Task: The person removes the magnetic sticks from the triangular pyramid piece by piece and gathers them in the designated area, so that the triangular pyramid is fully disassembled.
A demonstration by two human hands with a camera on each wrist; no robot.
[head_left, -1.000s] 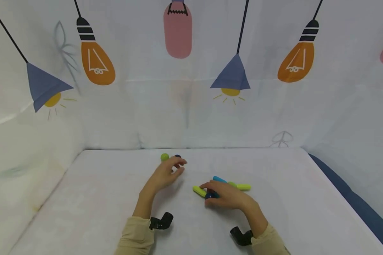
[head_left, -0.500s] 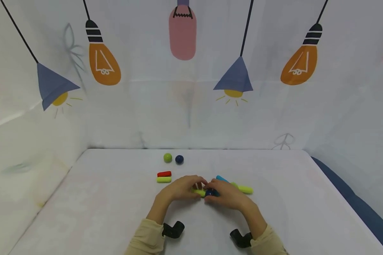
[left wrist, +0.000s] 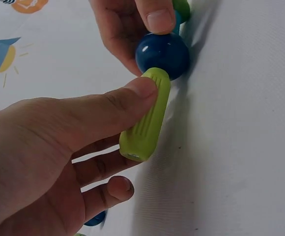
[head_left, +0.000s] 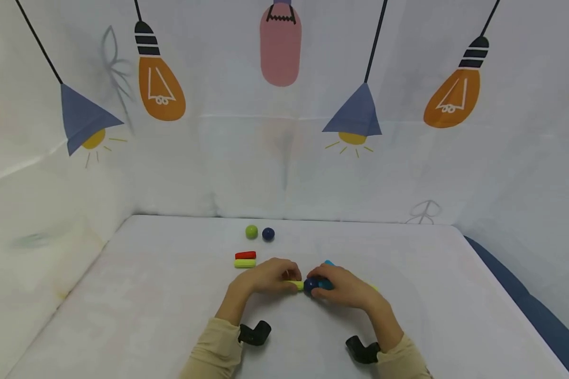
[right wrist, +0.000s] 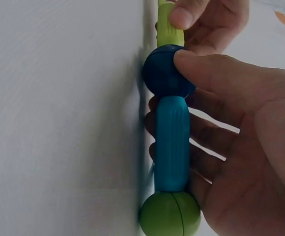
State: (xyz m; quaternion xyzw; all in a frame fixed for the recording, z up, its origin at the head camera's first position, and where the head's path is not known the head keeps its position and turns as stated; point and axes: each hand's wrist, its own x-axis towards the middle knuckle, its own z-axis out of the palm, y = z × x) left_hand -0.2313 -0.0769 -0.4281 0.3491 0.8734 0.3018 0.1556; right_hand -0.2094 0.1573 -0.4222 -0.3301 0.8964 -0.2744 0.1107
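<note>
White cloth printed with orange bulbs and blue lamps is backing a pale surface where a person in tan sleeves is working low and close over a row of small toy pieces. The left hand is pinching a lime stick between thumb and curled fingers, its grip closed round the ridged shaft so that the far end is butting against a dark blue ball. The right hand is curling over that same ball, thumb pressing on top and fingers tucked beneath, apparently steadying it against the stick. From the right wrist view, the ball is sitting at the head of a chain: a teal stick is running down from it to a green ball, all cradled along the fingers just off the cloth, which looks like a way of keeping the line straight. Near the middle of the surface, just in front of the person, the pieces are being held end to end. Well apart, toward the back wall, a second green ball and another dark blue ball are lying side by side, with a red stick and a yellow-green stick lying parallel nearer the left hand, seemingly spares within easy reach.
</note>
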